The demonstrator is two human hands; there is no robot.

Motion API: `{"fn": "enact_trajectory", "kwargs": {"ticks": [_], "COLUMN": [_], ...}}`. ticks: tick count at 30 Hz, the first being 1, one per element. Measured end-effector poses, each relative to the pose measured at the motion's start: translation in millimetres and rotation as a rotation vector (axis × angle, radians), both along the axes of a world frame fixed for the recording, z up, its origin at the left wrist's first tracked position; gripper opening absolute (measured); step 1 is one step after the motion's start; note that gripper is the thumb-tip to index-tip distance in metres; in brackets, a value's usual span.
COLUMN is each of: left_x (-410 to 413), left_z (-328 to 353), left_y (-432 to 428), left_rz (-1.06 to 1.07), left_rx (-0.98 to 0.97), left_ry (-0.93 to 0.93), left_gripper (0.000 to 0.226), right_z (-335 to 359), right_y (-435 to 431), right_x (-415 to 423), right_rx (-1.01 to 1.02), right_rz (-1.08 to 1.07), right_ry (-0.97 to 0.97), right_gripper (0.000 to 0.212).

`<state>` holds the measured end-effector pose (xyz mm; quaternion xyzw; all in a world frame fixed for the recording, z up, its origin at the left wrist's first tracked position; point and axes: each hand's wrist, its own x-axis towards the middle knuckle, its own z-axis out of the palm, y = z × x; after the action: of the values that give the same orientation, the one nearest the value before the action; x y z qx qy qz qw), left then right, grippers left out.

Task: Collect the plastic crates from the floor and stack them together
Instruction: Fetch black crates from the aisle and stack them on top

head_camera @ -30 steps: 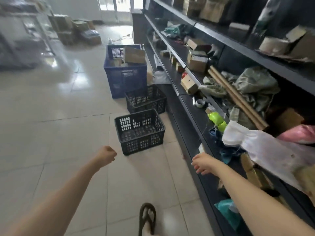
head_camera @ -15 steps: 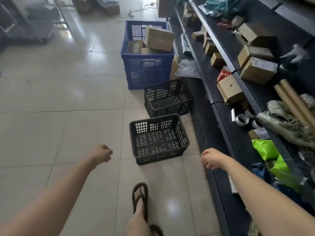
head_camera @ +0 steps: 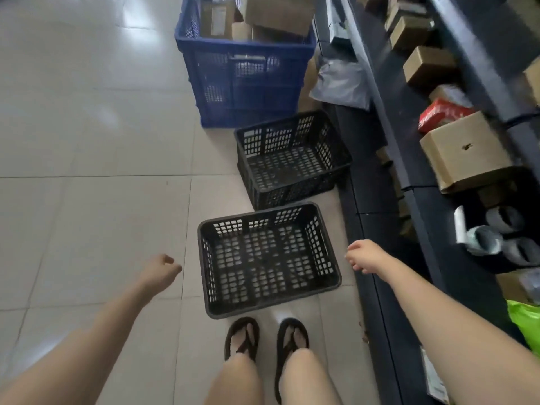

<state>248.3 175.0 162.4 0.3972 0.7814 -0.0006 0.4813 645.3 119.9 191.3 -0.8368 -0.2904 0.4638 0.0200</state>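
Observation:
Two empty black plastic crates stand on the tiled floor. The near crate (head_camera: 267, 302) sits just in front of my feet. The far crate (head_camera: 292, 182) lies behind it, close to the shelving. My left hand (head_camera: 159, 271) hovers left of the near crate, fingers curled, holding nothing. My right hand (head_camera: 366, 257) hovers to its right, fingers loosely bent and empty. Neither hand touches a crate.
A tall blue crate (head_camera: 248, 80) filled with cardboard boxes stands behind the black ones. Dark shelving (head_camera: 409, 182) with boxes, tape rolls and bags runs along the right. Open tiled floor (head_camera: 87, 171) spreads to the left. My sandalled feet (head_camera: 266, 337) are at the near crate's edge.
I have stepped forward and tilted my view down; the near crate is now at my feet and between my hands. Both hands stay empty.

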Motion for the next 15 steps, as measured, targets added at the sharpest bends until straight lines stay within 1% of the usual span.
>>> {"fn": "enact_trajectory", "kwargs": {"ticks": [3, 6, 8, 9, 11, 13, 15], "left_x": [3, 11, 17, 19, 26, 26, 21], "left_z": [-98, -200, -261, -286, -315, -326, -310], "left_y": [28, 32, 27, 24, 23, 26, 29], "left_rz": [0.047, 0.090, 0.120, 0.161, 0.264, 0.378, 0.440], "left_rx": [0.006, -0.007, -0.011, 0.012, 0.030, 0.014, -0.006], "left_ry": [0.067, 0.103, 0.072, 0.014, -0.072, -0.113, -0.114], "left_gripper": [0.052, 0.062, 0.057, 0.047, 0.023, 0.024, 0.022], "right_z": [-103, -204, -261, -283, -315, -326, -311], "right_y": [32, 52, 61, 64, 70, 71, 67], "right_x": [22, 39, 43, 44, 48, 54, 55], "right_rx": [0.028, 0.021, 0.006, 0.014, 0.071, 0.083, 0.097], "right_rz": [-0.001, -0.118, -0.244, -0.324, -0.434, -0.436, -0.449], "right_ry": [-0.085, -0.137, -0.088, -0.025, 0.075, 0.093, 0.101], "right_gripper": [0.027, 0.036, 0.046, 0.047, 0.043, 0.047, 0.059]}}
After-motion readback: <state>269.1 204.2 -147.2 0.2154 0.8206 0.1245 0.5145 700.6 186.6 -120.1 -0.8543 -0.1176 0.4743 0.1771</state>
